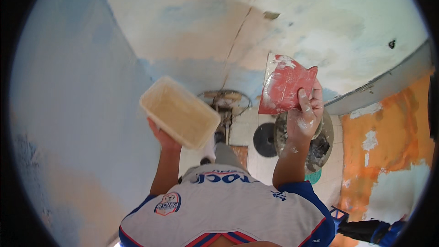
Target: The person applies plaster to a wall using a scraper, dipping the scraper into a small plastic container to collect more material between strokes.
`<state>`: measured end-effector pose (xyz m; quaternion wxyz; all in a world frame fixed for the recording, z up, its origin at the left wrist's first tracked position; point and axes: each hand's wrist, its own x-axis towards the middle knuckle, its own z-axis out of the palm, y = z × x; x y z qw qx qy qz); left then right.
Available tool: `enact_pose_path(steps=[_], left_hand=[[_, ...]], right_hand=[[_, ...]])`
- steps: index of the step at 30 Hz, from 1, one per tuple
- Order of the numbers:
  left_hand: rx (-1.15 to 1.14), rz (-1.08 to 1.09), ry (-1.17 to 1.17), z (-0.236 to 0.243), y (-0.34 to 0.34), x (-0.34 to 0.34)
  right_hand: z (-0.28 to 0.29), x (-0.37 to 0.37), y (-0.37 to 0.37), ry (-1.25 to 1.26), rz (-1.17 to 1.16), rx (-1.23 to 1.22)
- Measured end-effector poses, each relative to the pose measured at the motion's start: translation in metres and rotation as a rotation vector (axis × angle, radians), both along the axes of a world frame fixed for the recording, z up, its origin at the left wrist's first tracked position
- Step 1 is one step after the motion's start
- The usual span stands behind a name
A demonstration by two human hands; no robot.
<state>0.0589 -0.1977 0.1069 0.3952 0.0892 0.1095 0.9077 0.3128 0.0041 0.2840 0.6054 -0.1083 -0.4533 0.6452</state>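
Note:
My left hand [163, 138] is closed round the near-left side of a rectangular cream plastic tub [179, 113]. The tub is tilted and has a pale tan coating inside; how much it contains I cannot tell. Raised in front of the wall, my right hand [310, 110] grips a red putty spreader [289, 82] by its right side, the thumb lying across its face. White filler is smeared over the spreader, thickest along its left edge, and specks of it mark my fingers and wrist. The spreader and the tub are apart.
Ahead is a patchy wall [201, 32] with a long crack and a small gouge. A bluish wall [68, 96] stands close at left, a peeling orange one [388, 132] at right. Below my right arm sit a messy round container [325, 153] and a black disc [265, 140].

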Motion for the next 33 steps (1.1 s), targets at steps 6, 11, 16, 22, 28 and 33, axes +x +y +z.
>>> enact_pose_path(steps=[6,11,16,22,28,33], left_hand=[[0.091,0.036,0.096,-0.01,-0.038,-0.007],[0.092,0.035,0.127,-0.027,-0.051,-0.012],[0.129,0.031,0.192,-0.047,-0.052,-0.021],[0.316,0.029,0.283,-0.047,-0.045,-0.042],[0.348,0.106,0.368,-0.014,-0.04,-0.048],[0.361,0.201,0.438,0.012,-0.054,-0.045]], right_hand=[[-0.018,0.007,-0.083,-0.469,-0.142,0.239],[-0.022,0.017,-0.117,-0.69,-0.214,0.35],[-0.024,0.009,-0.122,-0.563,-0.106,0.271],[-0.006,-0.003,-0.122,-0.63,-0.061,0.46],[0.021,-0.018,-0.135,-0.543,-0.065,0.393],[0.045,-0.04,-0.152,-0.653,0.0,0.858]])
